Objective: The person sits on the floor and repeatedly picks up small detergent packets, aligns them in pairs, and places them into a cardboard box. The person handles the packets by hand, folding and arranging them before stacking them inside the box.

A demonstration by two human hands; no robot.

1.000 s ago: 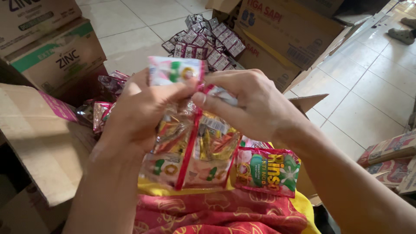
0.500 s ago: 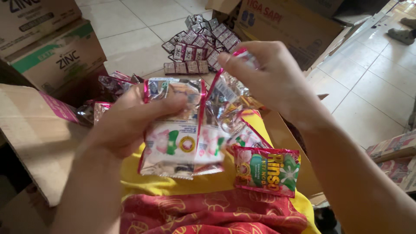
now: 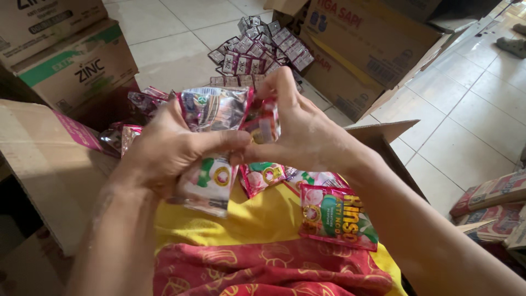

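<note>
Draping the lap nearest the camera was a red patterned cloth (image 3: 263, 271) over yellow fabric (image 3: 257, 219), with a loose pink-edged sachet (image 3: 337, 218) resting on it. Above that, the left hand (image 3: 170, 151) gripped a strip of shiny sachets (image 3: 213, 142), thumb pressed across the front, while the right hand (image 3: 304, 131) pinched a neighbouring sachet (image 3: 264, 123), seemingly joined to that strip. Farther off, small dark sachets (image 3: 260, 52) lay heaped on the tiled floor (image 3: 175, 38) between cardboard boxes (image 3: 361, 49).
</note>
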